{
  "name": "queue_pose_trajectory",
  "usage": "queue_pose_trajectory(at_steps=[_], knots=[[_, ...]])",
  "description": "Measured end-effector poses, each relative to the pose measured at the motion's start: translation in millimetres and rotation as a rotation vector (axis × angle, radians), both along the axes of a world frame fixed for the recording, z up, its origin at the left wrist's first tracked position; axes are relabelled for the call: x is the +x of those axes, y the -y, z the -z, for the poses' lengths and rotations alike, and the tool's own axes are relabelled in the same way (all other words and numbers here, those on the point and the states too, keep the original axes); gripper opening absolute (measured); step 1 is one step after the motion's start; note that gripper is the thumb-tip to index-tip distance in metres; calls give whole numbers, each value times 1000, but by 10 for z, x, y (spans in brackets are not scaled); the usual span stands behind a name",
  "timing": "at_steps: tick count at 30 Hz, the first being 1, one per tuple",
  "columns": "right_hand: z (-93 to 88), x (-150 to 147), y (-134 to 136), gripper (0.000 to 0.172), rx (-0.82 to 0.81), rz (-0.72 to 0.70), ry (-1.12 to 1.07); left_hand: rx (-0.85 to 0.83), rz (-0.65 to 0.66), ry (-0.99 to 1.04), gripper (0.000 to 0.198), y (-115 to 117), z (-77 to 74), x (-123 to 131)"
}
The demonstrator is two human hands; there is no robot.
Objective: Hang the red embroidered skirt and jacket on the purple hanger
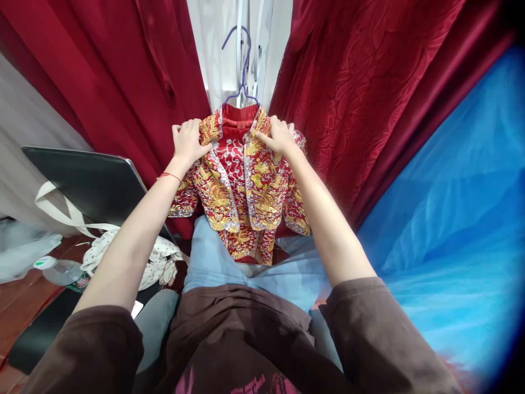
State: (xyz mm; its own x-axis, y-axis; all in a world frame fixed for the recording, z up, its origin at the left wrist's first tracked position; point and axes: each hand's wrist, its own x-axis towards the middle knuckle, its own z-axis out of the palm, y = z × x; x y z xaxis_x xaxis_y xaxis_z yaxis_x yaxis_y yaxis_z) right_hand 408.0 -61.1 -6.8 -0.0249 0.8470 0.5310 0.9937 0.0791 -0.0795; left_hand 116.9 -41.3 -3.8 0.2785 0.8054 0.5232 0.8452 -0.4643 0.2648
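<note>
A red jacket with gold and silver embroidery hangs open at the front on a purple hanger, whose hook points up and to the left. My left hand grips the jacket's shoulder on the left, thumb in front beside the collar. On the other shoulder my right hand is closed in the same way, its thumb near the collar. Inside the jacket a red embroidered inner piece shows, and it reaches lower than the jacket's hem. The hanger's arms are hidden within the clothing.
Red curtains hang on both sides, with blue fabric at the right. To the left are a black chair back, a white strap, dotted white cloth and a clear bottle. White metal bars stand behind the hanger.
</note>
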Motion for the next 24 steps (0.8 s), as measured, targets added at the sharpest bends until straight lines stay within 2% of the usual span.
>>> queue_pose_trajectory(at_steps=[2,4,8,11,15,20,22,24], knots=[[1,-10,9,100,6,-3,-4,4,1,-2,74,-11,-17,-8],[-4,-21,29,99,6,-4,-6,16,-66,31,84,-19,-1,23],[-25,-38,73,96,-11,-8,-2,-51,-288,175,125,-88,105,101],[-31,-35,82,94,-6,-9,-11,-68,-253,204,135,-168,168,60],[-18,-18,57,94,4,-23,-16,-71,-149,137,115,-210,111,-137],[-9,2,39,93,-2,-29,-5,-88,-129,-45,73,-233,-124,-442],[-16,10,50,92,-1,-38,-12,-133,-4,-109,64,-310,-249,-583],[-28,16,65,90,-5,-50,-20,-259,177,-143,56,-432,-385,-702]])
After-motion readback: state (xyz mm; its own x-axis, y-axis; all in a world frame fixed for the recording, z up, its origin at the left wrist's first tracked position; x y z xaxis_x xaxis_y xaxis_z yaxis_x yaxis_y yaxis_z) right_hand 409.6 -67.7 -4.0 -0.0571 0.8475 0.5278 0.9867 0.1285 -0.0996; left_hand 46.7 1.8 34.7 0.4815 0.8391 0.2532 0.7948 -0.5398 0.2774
